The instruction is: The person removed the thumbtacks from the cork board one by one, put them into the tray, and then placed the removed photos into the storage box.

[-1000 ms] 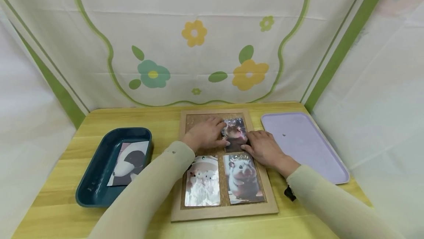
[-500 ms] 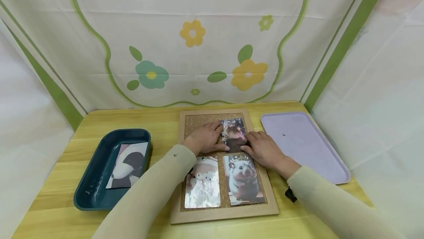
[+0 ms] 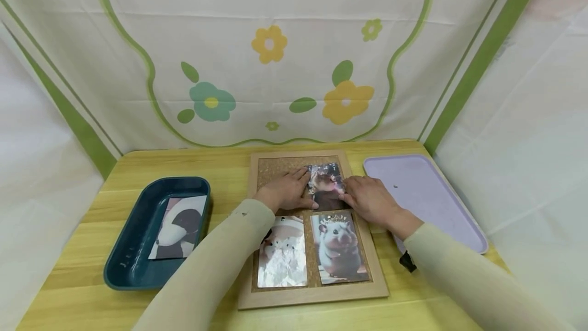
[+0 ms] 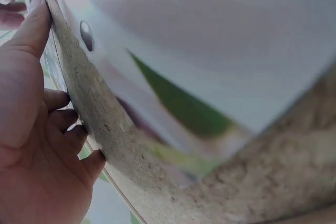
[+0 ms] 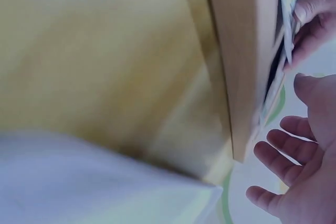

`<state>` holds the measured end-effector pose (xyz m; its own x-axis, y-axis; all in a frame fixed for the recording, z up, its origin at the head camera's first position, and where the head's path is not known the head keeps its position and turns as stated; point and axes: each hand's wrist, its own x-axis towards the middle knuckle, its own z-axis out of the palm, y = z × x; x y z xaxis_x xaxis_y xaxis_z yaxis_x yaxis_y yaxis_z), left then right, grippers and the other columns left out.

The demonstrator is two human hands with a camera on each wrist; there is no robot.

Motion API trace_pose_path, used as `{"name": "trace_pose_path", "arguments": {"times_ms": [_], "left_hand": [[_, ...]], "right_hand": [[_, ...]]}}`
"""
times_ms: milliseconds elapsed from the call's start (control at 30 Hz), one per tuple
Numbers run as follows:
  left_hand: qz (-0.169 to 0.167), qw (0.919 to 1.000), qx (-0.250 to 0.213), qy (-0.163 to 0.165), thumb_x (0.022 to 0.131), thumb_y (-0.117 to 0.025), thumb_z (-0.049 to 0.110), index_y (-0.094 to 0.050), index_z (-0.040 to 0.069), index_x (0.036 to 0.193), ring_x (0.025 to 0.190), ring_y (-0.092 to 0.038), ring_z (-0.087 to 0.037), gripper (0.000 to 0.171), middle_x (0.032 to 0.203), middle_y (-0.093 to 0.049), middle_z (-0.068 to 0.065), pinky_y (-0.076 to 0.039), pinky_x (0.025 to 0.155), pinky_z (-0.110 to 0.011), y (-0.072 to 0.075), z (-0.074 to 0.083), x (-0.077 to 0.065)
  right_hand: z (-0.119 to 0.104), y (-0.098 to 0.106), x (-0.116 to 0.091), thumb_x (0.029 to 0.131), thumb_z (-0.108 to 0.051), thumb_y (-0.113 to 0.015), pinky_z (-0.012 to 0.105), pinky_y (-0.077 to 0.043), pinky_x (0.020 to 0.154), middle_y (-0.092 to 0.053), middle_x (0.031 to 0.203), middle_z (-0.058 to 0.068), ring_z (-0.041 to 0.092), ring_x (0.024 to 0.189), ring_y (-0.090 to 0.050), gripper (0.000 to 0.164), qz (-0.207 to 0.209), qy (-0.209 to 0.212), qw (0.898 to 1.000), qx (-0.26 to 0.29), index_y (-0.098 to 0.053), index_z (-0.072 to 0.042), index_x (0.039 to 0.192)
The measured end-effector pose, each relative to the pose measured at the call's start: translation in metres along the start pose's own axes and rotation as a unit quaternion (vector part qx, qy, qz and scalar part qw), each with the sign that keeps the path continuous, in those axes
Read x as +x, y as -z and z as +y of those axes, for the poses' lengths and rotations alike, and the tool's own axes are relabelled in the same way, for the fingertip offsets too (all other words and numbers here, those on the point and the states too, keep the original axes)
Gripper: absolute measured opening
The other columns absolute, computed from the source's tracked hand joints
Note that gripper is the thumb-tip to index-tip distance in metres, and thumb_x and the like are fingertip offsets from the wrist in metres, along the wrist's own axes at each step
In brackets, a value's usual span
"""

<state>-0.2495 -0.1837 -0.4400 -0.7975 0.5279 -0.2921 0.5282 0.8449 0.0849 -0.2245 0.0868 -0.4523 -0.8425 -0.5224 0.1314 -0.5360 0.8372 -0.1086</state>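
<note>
A framed cork board [image 3: 275,163] lies on the table. On its upper right is a dark hamster photo [image 3: 326,183]. My left hand [image 3: 286,191] rests at that photo's left edge, fingertips and thumb extended along it; the left wrist view shows these fingers [image 4: 62,119] on the cork. My right hand [image 3: 371,199] is at the photo's right side, over the frame. Its relaxed fingers [image 5: 278,161] stand spread, holding nothing, in the right wrist view. Below are a photo of white animals [image 3: 282,259], with a round metal pin [image 4: 86,36] at its top, and a crowned white hamster photo [image 3: 339,249].
On the left stands a dark teal tray [image 3: 115,264] with a black-and-white photo [image 3: 179,229] in it. A lilac tray [image 3: 427,198] at the right holds a tiny pin [image 3: 395,186]. A flowered cloth [image 3: 271,81] hangs behind the table.
My right hand has shifted slightly right, away from the hamster photo's edge. The left hand stays at the photo's left side. The photos keep their places on the board.
</note>
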Motion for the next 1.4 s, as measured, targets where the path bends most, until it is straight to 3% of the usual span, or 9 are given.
{"name": "trace_pose_path", "arguments": {"times_ms": [167,300,533,700,900,1100,1200,1400], "left_hand": [[0.001,0.9999,-0.012,0.003,0.101,-0.044,0.075,-0.012,0.008,0.170,0.165,-0.009,-0.028,0.101,0.178,-0.009,-0.011,-0.015,0.133,-0.048,0.001,0.000,-0.001],[0.007,0.9999,-0.012,0.004,0.101,-0.045,0.075,-0.014,0.009,0.170,0.165,-0.010,-0.026,0.101,0.178,-0.010,-0.011,-0.015,0.133,-0.048,0.002,0.002,0.001],[0.006,0.9999,-0.008,0.005,0.099,-0.045,0.078,-0.015,0.011,0.170,0.165,-0.010,-0.023,0.102,0.178,-0.011,-0.008,-0.015,0.133,-0.046,0.004,0.009,0.009],[0.004,1.0000,-0.002,0.002,0.098,-0.045,0.078,-0.017,0.012,0.170,0.165,-0.010,-0.023,0.102,0.178,-0.011,-0.008,-0.016,0.133,-0.045,0.004,0.012,0.011],[0.004,1.0000,-0.003,0.004,0.098,-0.044,0.080,-0.015,0.012,0.171,0.165,-0.008,-0.023,0.104,0.179,-0.010,-0.007,-0.014,0.133,-0.044,0.001,0.016,0.012],[0.010,0.9999,-0.003,0.002,0.098,-0.045,0.080,-0.015,0.013,0.171,0.166,-0.008,-0.023,0.103,0.179,-0.010,-0.007,-0.015,0.133,-0.046,-0.002,0.019,0.012],[0.011,0.9999,-0.001,0.004,0.097,-0.044,0.080,-0.015,0.014,0.171,0.166,-0.007,-0.023,0.103,0.179,-0.010,-0.006,-0.016,0.133,-0.046,-0.003,0.019,0.012],[0.011,0.9999,0.002,0.005,0.098,-0.044,0.080,-0.016,0.014,0.171,0.165,-0.008,-0.022,0.103,0.179,-0.011,-0.007,-0.015,0.133,-0.045,-0.003,0.018,0.010]], "right_hand": [[0.007,0.019,0.019,0.105,-0.031,-0.065,0.066,-0.045,0.110,-0.063,0.143,0.023,0.046,0.132,-0.058,0.049,0.007,0.011,1.000,-0.014,-0.060,0.001,0.142],[0.015,0.031,0.036,0.101,-0.024,-0.073,0.064,-0.049,0.103,-0.068,0.133,0.021,0.042,0.121,-0.063,0.043,0.044,0.058,0.996,-0.045,-0.066,0.000,0.136],[0.030,0.038,0.063,0.096,-0.016,-0.079,0.057,-0.052,0.096,-0.072,0.115,0.016,0.038,0.110,-0.065,0.031,0.110,0.156,0.973,-0.126,-0.072,-0.003,0.123],[0.036,0.035,0.081,0.101,-0.009,-0.069,0.052,-0.050,0.098,-0.069,0.116,0.011,0.034,0.111,-0.062,0.019,0.093,0.225,0.950,-0.195,-0.069,-0.004,0.119],[0.043,0.031,0.097,0.101,-0.006,-0.066,0.050,-0.047,0.100,-0.065,0.116,0.008,0.031,0.109,-0.056,0.015,0.080,0.313,0.906,-0.275,-0.063,-0.008,0.115],[0.054,0.025,0.108,0.104,-0.012,-0.051,0.047,-0.047,0.098,-0.061,0.111,0.009,0.030,0.105,-0.054,0.010,0.106,0.374,0.862,-0.324,-0.058,-0.008,0.110],[0.057,0.022,0.111,0.103,-0.016,-0.048,0.046,-0.047,0.096,-0.059,0.110,0.009,0.030,0.103,-0.054,0.015,0.111,0.395,0.850,-0.331,-0.058,-0.008,0.110],[0.059,0.018,0.117,0.101,-0.023,-0.053,0.045,-0.047,0.097,-0.062,0.113,0.007,0.028,0.104,-0.055,0.022,0.093,0.420,0.831,-0.351,-0.063,-0.010,0.116]]}}
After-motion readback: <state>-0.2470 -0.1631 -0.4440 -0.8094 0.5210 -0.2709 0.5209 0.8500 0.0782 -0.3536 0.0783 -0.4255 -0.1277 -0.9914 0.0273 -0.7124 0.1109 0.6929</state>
